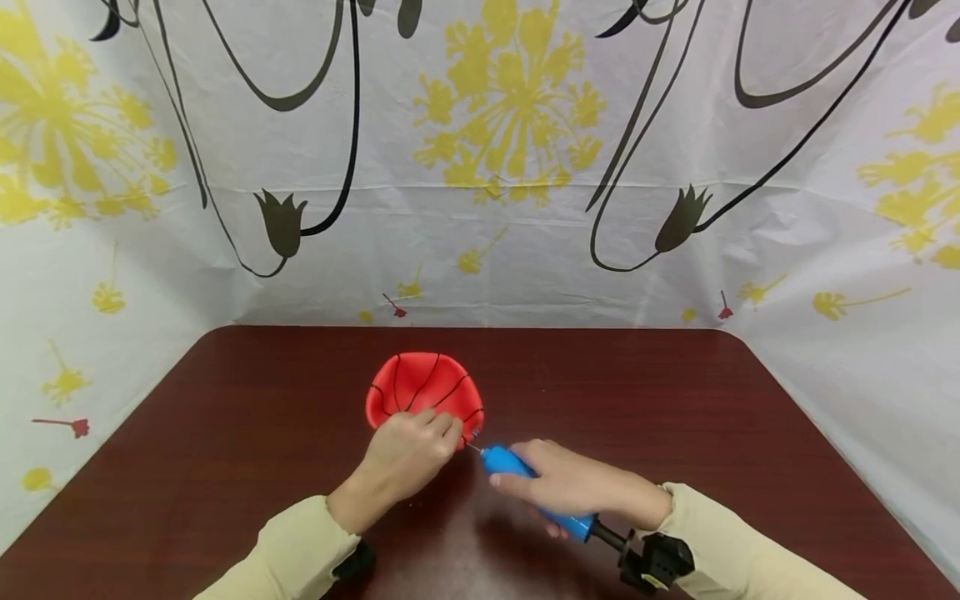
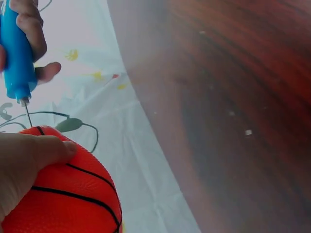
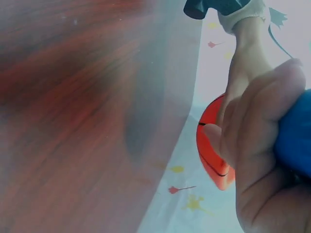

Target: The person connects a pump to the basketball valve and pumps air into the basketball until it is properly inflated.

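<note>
A sagging, dented red toy basketball (image 1: 420,379) with black lines is held in my left hand (image 1: 412,450) at its near side. My right hand (image 1: 566,479) grips a blue hand pump (image 1: 573,523), its black rod and handle end extending toward the right wrist. From the pump's tip a thin metal needle (image 2: 28,115) runs to the ball's edge; how far it enters cannot be seen. In the left wrist view, the left thumb (image 2: 56,149) lies along the ball near the needle. The right wrist view shows the right fingers wrapped around the pump's blue barrel (image 3: 296,136).
Both hands work above a dark reddish-brown table (image 1: 187,433) with rounded far corners. Behind and beside it hangs a white cloth (image 1: 360,208) printed with yellow flowers and dark stems. Dark wrist devices (image 1: 656,562) sit at the pale sleeves (image 1: 300,546).
</note>
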Demonstrator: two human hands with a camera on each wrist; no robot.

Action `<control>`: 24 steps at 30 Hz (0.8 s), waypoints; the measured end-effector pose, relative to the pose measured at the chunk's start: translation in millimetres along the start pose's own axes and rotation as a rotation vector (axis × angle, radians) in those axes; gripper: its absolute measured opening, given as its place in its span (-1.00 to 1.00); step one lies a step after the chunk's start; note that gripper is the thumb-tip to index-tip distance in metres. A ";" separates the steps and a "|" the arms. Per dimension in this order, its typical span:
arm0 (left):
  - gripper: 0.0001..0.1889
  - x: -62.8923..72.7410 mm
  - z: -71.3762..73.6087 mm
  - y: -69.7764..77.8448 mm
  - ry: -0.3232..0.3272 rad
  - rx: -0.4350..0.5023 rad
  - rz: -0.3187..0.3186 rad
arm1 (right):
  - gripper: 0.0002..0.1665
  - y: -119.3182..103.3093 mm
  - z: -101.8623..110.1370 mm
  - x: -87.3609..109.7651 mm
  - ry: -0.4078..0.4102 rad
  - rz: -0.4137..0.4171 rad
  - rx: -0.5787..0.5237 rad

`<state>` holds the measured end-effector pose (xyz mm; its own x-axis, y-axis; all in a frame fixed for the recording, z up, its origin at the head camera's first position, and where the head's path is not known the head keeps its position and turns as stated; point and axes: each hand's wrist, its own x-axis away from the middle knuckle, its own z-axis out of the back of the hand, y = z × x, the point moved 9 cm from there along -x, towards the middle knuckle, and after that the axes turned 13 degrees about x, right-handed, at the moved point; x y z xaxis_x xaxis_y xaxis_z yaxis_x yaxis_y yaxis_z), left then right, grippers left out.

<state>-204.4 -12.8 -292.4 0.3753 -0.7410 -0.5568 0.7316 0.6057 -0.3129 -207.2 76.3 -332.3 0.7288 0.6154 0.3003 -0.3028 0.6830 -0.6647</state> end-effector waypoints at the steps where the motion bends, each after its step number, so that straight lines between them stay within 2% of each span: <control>1: -0.75 -1.1 1.0 -0.3 -0.009 -0.007 0.001 | -0.55 -2.4 2.0 -0.2 0.015 0.003 0.036; 6: -0.76 -2.7 3.5 -1.4 -0.052 -0.029 -0.011 | -0.55 -15.1 6.6 -2.1 0.090 0.032 0.257; 8: -0.76 -1.5 4.1 -0.8 -0.058 -0.020 -0.022 | -0.59 -17.5 4.9 -3.1 0.087 0.045 0.272; 10: -0.77 -0.8 4.6 0.6 -0.058 -0.015 -0.041 | -0.61 -16.7 1.8 -4.8 0.053 0.049 0.198; 15: -0.83 -0.6 7.0 1.8 -0.028 -0.015 -0.075 | -0.60 -8.7 -10.6 -10.3 -0.126 0.008 -0.268; 17: -0.83 -1.3 7.8 1.6 -0.020 -0.022 -0.081 | -0.58 -7.2 -12.0 -12.1 -0.148 -0.005 -0.346; 19: -0.83 -1.9 8.0 2.3 -0.025 -0.033 -0.089 | -0.59 -8.2 -10.5 -13.8 -0.119 0.009 -0.296; 24: -0.82 -3.4 7.3 5.1 -0.042 -0.043 -0.105 | -0.62 -15.1 -1.9 -16.0 0.044 0.064 0.027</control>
<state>-197.9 -9.3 -286.5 0.3224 -0.8119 -0.4867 0.7436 0.5354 -0.4007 -213.2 55.4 -328.3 0.7337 0.6406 0.2265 -0.3661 0.6535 -0.6624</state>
